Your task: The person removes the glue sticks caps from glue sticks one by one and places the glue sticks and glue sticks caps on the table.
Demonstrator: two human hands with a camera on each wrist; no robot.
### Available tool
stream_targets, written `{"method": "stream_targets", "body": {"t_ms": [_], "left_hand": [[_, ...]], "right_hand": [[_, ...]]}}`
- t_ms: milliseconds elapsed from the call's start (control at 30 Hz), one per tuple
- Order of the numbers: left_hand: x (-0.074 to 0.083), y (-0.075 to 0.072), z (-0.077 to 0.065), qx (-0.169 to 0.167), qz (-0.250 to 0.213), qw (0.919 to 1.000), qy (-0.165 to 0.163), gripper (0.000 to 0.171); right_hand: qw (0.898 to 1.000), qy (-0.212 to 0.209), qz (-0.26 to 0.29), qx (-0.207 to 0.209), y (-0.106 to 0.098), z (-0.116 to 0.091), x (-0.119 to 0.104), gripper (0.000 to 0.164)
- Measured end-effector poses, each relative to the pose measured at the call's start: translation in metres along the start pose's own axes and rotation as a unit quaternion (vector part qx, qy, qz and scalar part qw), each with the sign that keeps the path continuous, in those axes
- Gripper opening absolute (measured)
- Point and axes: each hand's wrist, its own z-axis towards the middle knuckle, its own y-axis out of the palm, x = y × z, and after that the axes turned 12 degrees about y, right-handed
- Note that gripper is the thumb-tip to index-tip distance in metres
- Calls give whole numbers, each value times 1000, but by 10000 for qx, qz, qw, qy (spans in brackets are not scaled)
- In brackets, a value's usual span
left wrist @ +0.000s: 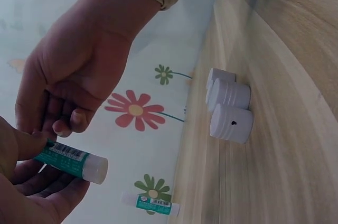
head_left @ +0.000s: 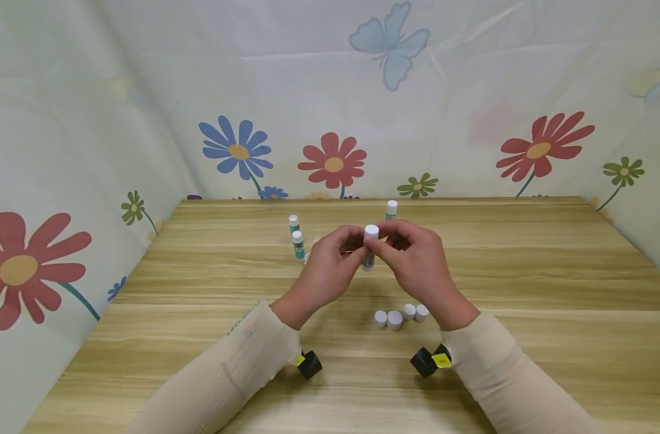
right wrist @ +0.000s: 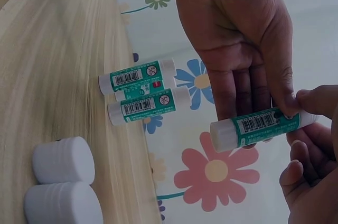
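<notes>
Both hands hold one glue stick (head_left: 368, 261) upright above the table, its white cap (head_left: 371, 231) at the top. The left hand (head_left: 330, 262) pinches the green-labelled body between thumb and fingers, plainly seen on the glue stick (right wrist: 261, 123) in the right wrist view. At the cap end, the thumb and fingers of the right hand (head_left: 419, 259) grip it. The white base (left wrist: 95, 169) points down toward the table. Nearer the body than the hands, several short white ribbed cylinders (head_left: 395, 320) stand together on the table.
Two glue sticks (head_left: 298, 245) stand left of the hands, with another glue stick (right wrist: 138, 91) partly hidden behind them in the right wrist view. One more glue stick (head_left: 392, 209) stands behind the right hand. A flowered curtain (head_left: 286, 84) borders the wooden table (head_left: 199, 289).
</notes>
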Motion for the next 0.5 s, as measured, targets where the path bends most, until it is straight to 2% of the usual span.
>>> {"method": "stream_targets", "body": {"t_ms": [500], "left_hand": [[-3, -3, 0, -93, -153, 9998, -24, 28]], "right_hand": [[9999, -105, -47, -81, -2, 2, -2, 28]]}}
